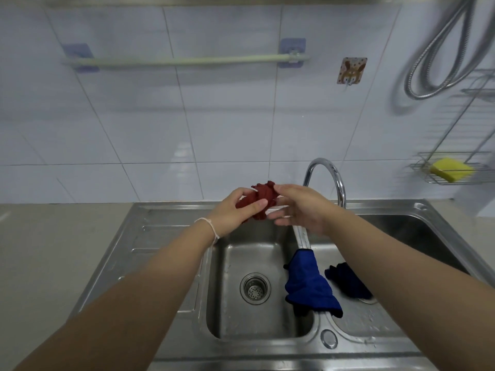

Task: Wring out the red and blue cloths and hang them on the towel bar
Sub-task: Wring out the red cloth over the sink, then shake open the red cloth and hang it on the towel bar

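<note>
Slanting lower-left to upper-right, red cloth (261, 200)

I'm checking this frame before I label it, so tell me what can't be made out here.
Head view only:
- Red cloth: bunched between left hand and right hand; its middle is covered by the fingers, so wetness is unclear.
- Dark cloth: partly behind the right forearm.
- Right drain: covered by that cloth.
- Hose and rack: blurred, cut by the right edge.
- Hook: picture too small.
</note>
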A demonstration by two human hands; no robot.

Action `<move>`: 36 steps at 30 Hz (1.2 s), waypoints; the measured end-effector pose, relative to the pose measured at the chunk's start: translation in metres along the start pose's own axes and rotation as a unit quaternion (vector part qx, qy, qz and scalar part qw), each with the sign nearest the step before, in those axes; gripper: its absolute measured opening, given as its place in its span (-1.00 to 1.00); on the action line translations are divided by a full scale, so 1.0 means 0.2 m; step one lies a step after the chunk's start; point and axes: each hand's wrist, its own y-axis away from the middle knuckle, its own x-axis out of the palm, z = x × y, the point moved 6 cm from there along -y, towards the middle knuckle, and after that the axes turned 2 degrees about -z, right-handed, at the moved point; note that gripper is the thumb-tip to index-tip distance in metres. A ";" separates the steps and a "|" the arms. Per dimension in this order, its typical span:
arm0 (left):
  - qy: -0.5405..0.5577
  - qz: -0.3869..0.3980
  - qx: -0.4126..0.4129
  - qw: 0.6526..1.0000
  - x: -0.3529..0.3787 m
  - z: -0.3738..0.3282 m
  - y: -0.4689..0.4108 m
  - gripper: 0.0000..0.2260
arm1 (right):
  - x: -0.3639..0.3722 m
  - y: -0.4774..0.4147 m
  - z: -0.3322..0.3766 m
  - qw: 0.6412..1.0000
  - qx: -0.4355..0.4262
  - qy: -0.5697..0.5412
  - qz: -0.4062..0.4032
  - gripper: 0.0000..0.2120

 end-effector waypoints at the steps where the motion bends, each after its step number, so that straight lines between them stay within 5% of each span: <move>1: 0.013 0.002 0.007 1.000 0.00 -0.01 0.01 -0.66 | 0.00 0.01 0.02 1.000 -0.019 -0.023 -0.009 -0.71; 5: 0.012 -0.018 0.002 1.000 0.01 -0.03 0.01 -0.68 | 0.04 0.02 0.09 0.995 -0.076 -0.045 -0.037 -0.92; 12: -0.002 -0.157 0.058 0.986 -0.06 -0.13 0.01 -0.93 | 0.08 0.08 0.14 0.987 -0.141 -0.031 -0.064 -0.87; 15: 0.165 -0.197 0.022 0.966 -0.11 -0.12 0.02 -0.92 | 0.04 0.09 0.14 0.981 -0.135 -0.121 -0.068 -0.79; 18: 0.367 -0.212 -0.032 0.905 -0.15 -0.09 0.01 -0.86 | -0.03 0.09 0.14 0.967 -0.137 -0.191 -0.096 -0.83; 24: 0.480 -0.228 -0.036 0.846 -0.25 -0.09 -0.05 -0.86 | -0.21 0.11 0.14 0.964 -0.124 -0.132 -0.196 -0.94; 27: 0.456 -0.189 -0.009 0.870 -0.25 -0.18 -0.04 -0.84 | -0.26 0.12 0.19 0.954 -0.142 0.114 -0.240 -0.80; 29: 0.391 -0.136 0.012 0.910 -0.19 -0.28 -0.02 -0.83 | -0.19 0.13 0.25 0.946 -0.162 0.204 -0.193 -0.64; 32: 0.223 -0.105 0.054 0.968 -0.10 -0.37 -0.02 -0.85 | 0.02 0.18 0.35 0.975 -0.173 0.123 -0.065 -0.52; 36: 0.146 -0.140 0.094 0.975 -0.08 -0.42 -0.01 -0.91 | 0.12 0.20 0.46 0.972 -0.208 0.047 -0.096 -0.65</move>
